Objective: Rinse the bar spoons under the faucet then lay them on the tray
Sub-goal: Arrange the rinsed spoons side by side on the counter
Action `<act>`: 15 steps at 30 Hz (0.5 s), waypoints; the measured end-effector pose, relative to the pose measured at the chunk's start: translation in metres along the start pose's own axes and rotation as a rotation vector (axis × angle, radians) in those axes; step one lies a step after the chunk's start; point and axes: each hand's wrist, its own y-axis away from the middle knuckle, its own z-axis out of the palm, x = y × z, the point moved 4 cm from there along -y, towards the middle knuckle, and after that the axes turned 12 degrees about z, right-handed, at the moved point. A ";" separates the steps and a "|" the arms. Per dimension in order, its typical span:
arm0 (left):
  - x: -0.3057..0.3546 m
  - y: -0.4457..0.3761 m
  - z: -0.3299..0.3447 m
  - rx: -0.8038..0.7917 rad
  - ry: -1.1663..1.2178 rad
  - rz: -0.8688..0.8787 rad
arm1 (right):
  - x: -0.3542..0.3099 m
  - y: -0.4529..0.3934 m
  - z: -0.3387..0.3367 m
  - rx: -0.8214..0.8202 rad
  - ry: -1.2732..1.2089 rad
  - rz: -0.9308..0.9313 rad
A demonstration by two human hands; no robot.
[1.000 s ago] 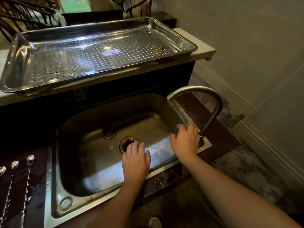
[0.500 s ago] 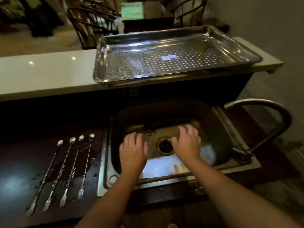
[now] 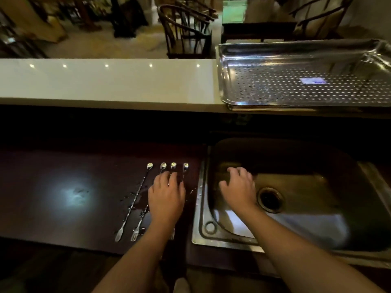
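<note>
Several long twisted bar spoons (image 3: 135, 199) lie side by side on the dark wet counter, bowls at the far end, fork tips toward me. My left hand (image 3: 167, 197) hovers palm down over the right-hand spoons, fingers spread, covering their shafts; whether it touches them is unclear. My right hand (image 3: 238, 189) is over the left part of the steel sink (image 3: 203, 208), fingers loosely apart, holding nothing. The perforated steel tray (image 3: 224, 89) sits on the raised pale ledge at the upper right. The faucet is out of frame.
A pale raised bar ledge (image 3: 105, 81) runs across above the dark counter (image 3: 63, 197). The sink drain (image 3: 269, 199) lies right of my right hand. Wooden chairs (image 3: 186, 32) and a table stand beyond the ledge.
The view swung left, away from the faucet. My left hand moved from the sink to over the spoons. My right hand left the faucet base and now hovers over the sink's left side.
</note>
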 end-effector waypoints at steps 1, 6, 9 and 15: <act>-0.012 0.001 -0.001 -0.009 0.003 -0.018 | -0.010 0.002 0.006 -0.005 0.001 -0.003; -0.063 0.006 -0.004 -0.017 0.040 -0.092 | -0.056 0.012 0.037 -0.040 0.001 -0.029; -0.088 0.009 -0.003 -0.041 0.061 -0.141 | -0.077 0.017 0.053 -0.064 -0.022 -0.022; -0.123 0.012 0.013 -0.272 0.218 -0.390 | -0.098 0.023 0.082 -0.195 -0.109 0.093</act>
